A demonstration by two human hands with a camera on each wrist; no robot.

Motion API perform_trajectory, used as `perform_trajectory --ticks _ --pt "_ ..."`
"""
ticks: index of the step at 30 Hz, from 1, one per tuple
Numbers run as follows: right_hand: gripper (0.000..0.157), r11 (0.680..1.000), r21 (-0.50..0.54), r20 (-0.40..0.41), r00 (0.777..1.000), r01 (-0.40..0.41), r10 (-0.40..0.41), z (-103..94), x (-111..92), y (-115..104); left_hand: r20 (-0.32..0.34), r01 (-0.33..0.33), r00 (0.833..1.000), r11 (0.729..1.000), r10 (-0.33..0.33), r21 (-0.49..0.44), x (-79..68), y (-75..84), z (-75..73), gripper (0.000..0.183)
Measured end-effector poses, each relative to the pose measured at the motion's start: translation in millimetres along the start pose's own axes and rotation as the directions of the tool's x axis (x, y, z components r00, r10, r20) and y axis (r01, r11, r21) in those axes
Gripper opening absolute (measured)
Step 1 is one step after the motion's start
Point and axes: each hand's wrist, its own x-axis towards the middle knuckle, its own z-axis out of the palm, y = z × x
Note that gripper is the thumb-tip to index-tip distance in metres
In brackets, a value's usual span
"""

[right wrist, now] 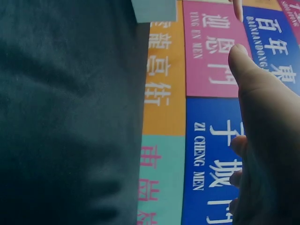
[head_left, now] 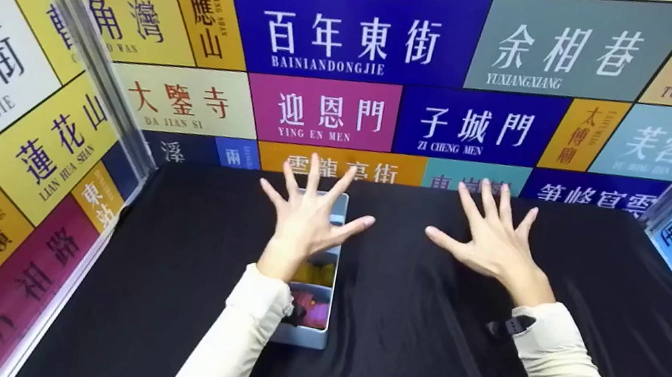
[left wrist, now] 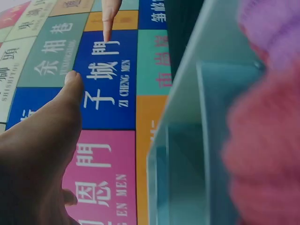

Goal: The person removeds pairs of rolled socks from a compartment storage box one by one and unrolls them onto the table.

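Observation:
My left hand (head_left: 305,221), fingers spread wide, hovers over a light blue-grey box (head_left: 304,337) with compartments and hides much of it. Near the wrist, one compartment shows pink, red and black soft items (head_left: 312,311); another, farther back, contains something yellow (head_left: 318,273). The left wrist view brings the box's dividers close, beside fuzzy pink-red material (left wrist: 269,145) and a purple piece (left wrist: 276,30), too blurred to identify. My right hand (head_left: 497,246) is likewise spread and holds nothing, above the black cloth to the right of the box.
Black cloth (head_left: 407,337) covers the table, with creases on the right. Behind it stands a wall of colourful street-name panels (head_left: 355,35). Clear upright posts (head_left: 88,38) mark the left and right corners. A dark band (head_left: 512,325) is on the right wrist.

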Motion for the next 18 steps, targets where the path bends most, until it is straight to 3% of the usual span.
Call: perform_trajectory --ticks 9,18 --pt "0.112 1.000 -0.010 -0.007 1.000 0.015 -0.015 0.1 1.3 -5.9 0.027 0.023 0.999 1.000 -0.024 0.017 -3.9 -11.7 -6.3 0.093" --pt "0.111 0.999 -0.010 -0.034 0.998 0.049 -0.049 -0.7 -3.1 -13.1 0.006 0.021 1.000 1.000 -0.021 0.003 -14.1 -27.7 -14.2 0.094"
